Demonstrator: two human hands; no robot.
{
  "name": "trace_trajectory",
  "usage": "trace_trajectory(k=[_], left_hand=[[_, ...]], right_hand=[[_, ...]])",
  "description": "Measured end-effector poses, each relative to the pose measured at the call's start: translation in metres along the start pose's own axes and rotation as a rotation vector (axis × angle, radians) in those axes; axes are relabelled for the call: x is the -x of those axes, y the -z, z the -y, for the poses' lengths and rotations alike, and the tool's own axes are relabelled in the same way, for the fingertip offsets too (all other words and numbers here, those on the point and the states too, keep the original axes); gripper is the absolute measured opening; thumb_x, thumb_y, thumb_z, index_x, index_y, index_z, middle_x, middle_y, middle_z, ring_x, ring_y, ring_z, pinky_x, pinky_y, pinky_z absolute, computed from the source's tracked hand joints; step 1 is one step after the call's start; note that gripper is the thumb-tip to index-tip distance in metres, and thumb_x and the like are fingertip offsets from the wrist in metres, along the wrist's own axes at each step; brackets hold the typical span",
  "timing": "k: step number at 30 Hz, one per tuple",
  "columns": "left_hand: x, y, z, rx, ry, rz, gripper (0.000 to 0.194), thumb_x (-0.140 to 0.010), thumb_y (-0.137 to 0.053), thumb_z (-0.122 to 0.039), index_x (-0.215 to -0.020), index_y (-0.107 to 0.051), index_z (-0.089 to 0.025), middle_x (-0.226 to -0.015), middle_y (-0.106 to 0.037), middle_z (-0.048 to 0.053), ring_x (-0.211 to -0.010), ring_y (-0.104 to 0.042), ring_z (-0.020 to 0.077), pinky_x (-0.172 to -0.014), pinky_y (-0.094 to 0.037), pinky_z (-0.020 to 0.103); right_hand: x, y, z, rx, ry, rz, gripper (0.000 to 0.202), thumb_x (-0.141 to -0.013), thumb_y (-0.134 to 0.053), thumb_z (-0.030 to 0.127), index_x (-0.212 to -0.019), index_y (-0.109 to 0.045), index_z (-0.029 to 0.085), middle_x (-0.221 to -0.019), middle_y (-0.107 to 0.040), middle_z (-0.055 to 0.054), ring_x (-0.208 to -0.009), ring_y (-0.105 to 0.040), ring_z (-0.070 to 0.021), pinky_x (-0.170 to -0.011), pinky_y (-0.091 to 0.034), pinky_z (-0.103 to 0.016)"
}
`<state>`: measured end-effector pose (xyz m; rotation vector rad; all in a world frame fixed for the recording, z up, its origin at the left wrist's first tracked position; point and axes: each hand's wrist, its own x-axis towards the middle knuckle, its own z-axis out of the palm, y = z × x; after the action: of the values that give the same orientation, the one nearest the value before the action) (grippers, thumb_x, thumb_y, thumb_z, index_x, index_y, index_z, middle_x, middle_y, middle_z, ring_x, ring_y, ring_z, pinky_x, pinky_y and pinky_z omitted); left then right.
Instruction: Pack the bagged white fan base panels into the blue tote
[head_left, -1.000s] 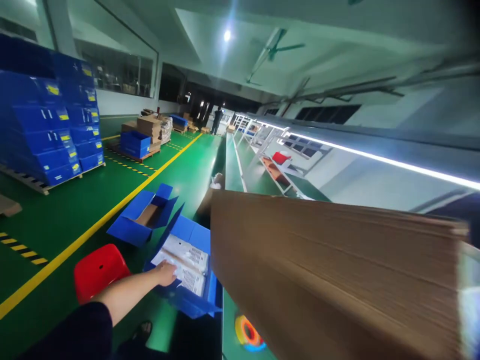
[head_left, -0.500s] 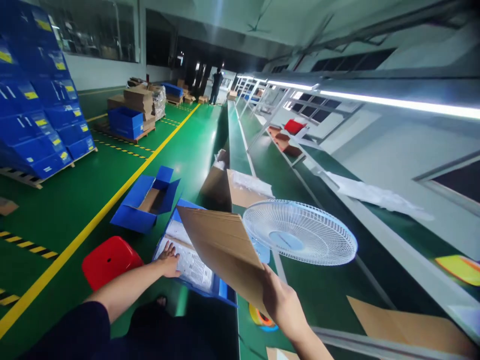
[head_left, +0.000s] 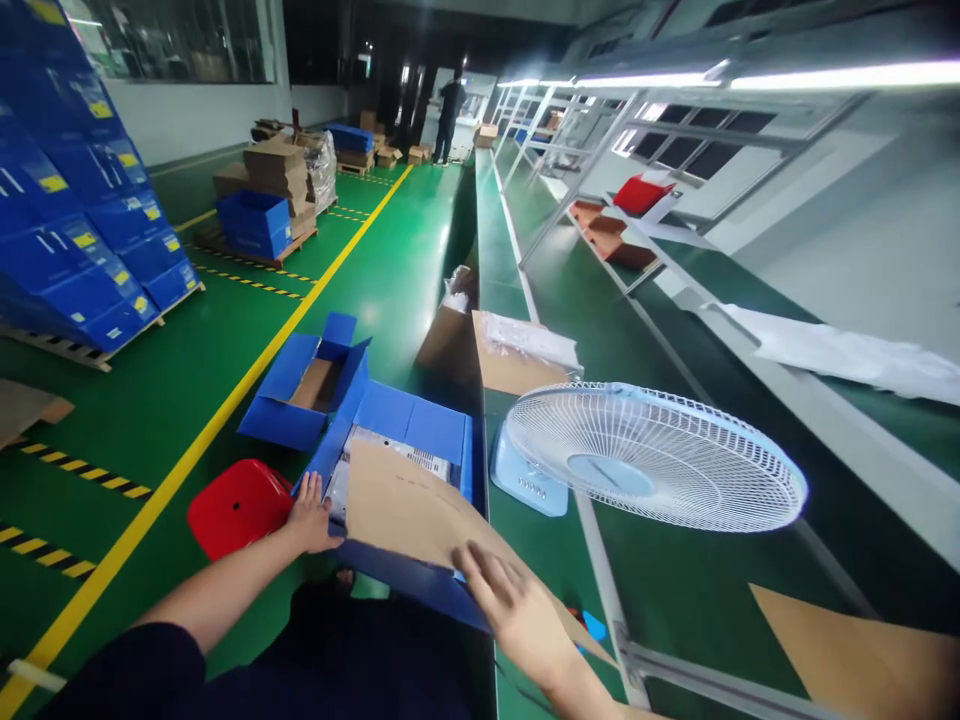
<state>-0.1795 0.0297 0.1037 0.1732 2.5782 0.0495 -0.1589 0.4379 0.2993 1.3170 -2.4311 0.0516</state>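
Observation:
A brown cardboard sheet (head_left: 401,505) lies tilted over the open blue box (head_left: 412,410), its right end sticking out past the box's side. My right hand (head_left: 502,595) rests on the sheet, slightly blurred, with its fingers stretched out. At the box's left edge is my left hand (head_left: 311,518), open with fingers spread. White slotted parts (head_left: 427,462) in clear wrapping show inside the box; the sheet hides the rest. On the green workbench to the right stands a fan (head_left: 652,460) with a white grille and light blue base.
A red stool (head_left: 236,508) and another open blue carton (head_left: 289,415) stand on the floor at left. Wrapped white parts lie on cardboard (head_left: 499,370) at the bench. Stacked blue boxes (head_left: 90,200) rise at far left. A person (head_left: 450,115) stands in the distance.
The cardboard sheet has come down from a raised slant onto the blue box. My right hand went from gripping its edge to lying on it. My left hand moved to the box edge.

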Motion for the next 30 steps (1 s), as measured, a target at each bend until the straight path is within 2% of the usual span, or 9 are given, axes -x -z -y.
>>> trace_trajectory(k=[3, 7, 11, 17, 21, 25, 27, 30], left_hand=[[0.003, 0.006, 0.01, -0.029, 0.026, 0.003, 0.108, -0.095, -0.063, -0.08, -0.168, -0.06, 0.0, -0.186, -0.02, 0.036, -0.178, -0.001, 0.0563, -0.138, 0.02, 0.068], [0.0, 0.012, 0.02, -0.024, 0.069, 0.013, 0.103, -0.098, -0.057, -0.081, -0.163, -0.065, -0.001, -0.184, -0.026, 0.038, -0.178, -0.002, 0.0552, -0.137, 0.018, 0.072], [-0.001, 0.012, 0.021, -0.015, 0.077, 0.014, 0.095, -0.102, -0.055, -0.073, -0.165, -0.063, -0.002, -0.184, -0.029, 0.036, -0.179, -0.001, 0.0525, -0.137, 0.02, 0.071], [-0.001, 0.006, 0.02, -0.011, 0.069, 0.013, 0.095, -0.1, -0.058, -0.07, -0.165, -0.063, -0.002, -0.185, -0.029, 0.035, -0.179, 0.001, 0.0523, -0.136, 0.023, 0.071], [-0.004, 0.004, 0.021, -0.009, 0.065, 0.022, 0.092, -0.101, -0.056, -0.069, -0.165, -0.064, -0.003, -0.186, -0.028, 0.033, -0.179, 0.002, 0.052, -0.137, 0.024, 0.071], [-0.003, 0.007, 0.021, -0.02, 0.07, 0.026, 0.088, -0.104, -0.052, -0.066, -0.164, -0.066, -0.004, -0.186, -0.028, 0.033, -0.179, 0.0, 0.052, -0.137, 0.021, 0.072], [-0.002, 0.009, 0.021, -0.028, 0.069, 0.032, 0.085, -0.105, -0.051, -0.065, -0.164, -0.066, -0.005, -0.186, -0.028, 0.032, -0.18, -0.001, 0.0514, -0.138, 0.02, 0.072], [-0.002, 0.01, 0.021, -0.038, 0.069, 0.051, 0.086, -0.106, -0.049, -0.063, -0.17, -0.06, -0.007, -0.187, -0.026, 0.031, -0.18, 0.0, 0.0509, -0.138, 0.02, 0.072]], right_hand=[[-0.005, -0.031, -0.001, 0.041, 0.058, -0.031, 0.044, -0.107, -0.043, 0.005, -0.145, -0.065, 0.007, -0.123, -0.078, -0.024, -0.106, -0.081, -0.0328, -0.086, -0.071, -0.043], [-0.013, -0.063, -0.009, 0.058, 0.066, -0.011, 0.045, -0.105, -0.045, 0.006, -0.143, -0.069, 0.006, -0.124, -0.077, -0.028, -0.102, -0.08, -0.0343, -0.086, -0.07, -0.044], [-0.019, -0.091, -0.011, 0.078, 0.06, 0.063, 0.047, -0.106, -0.045, 0.01, -0.146, -0.071, 0.008, -0.13, -0.076, -0.029, -0.101, -0.079, -0.0335, -0.087, -0.068, -0.043], [-0.023, -0.137, -0.001, 0.093, 0.066, 0.19, 0.053, -0.106, -0.045, 0.012, -0.154, -0.068, 0.005, -0.143, -0.07, -0.038, -0.107, -0.079, -0.0416, -0.088, -0.066, -0.049], [-0.031, -0.163, 0.007, 0.062, 0.039, 0.333, 0.06, -0.109, -0.045, 0.011, -0.167, -0.057, 0.004, -0.156, -0.059, -0.042, -0.121, -0.077, -0.0456, -0.103, -0.063, -0.056], [-0.037, -0.187, 0.02, 0.007, -0.022, 0.52, 0.064, -0.112, -0.046, 0.012, -0.176, -0.048, 0.009, -0.164, -0.055, -0.039, -0.136, -0.071, -0.0458, -0.114, -0.058, -0.059], [-0.037, -0.2, 0.031, -0.04, -0.041, 0.62, 0.065, -0.113, -0.052, 0.016, -0.178, -0.045, 0.013, -0.163, -0.058, -0.033, -0.133, -0.072, -0.0412, -0.109, -0.062, -0.055], [-0.035, -0.219, 0.051, -0.114, -0.054, 0.77, 0.066, -0.112, -0.063, 0.02, -0.176, -0.047, 0.019, -0.145, -0.072, -0.02, -0.112, -0.079, -0.03, -0.092, -0.068, -0.044]])
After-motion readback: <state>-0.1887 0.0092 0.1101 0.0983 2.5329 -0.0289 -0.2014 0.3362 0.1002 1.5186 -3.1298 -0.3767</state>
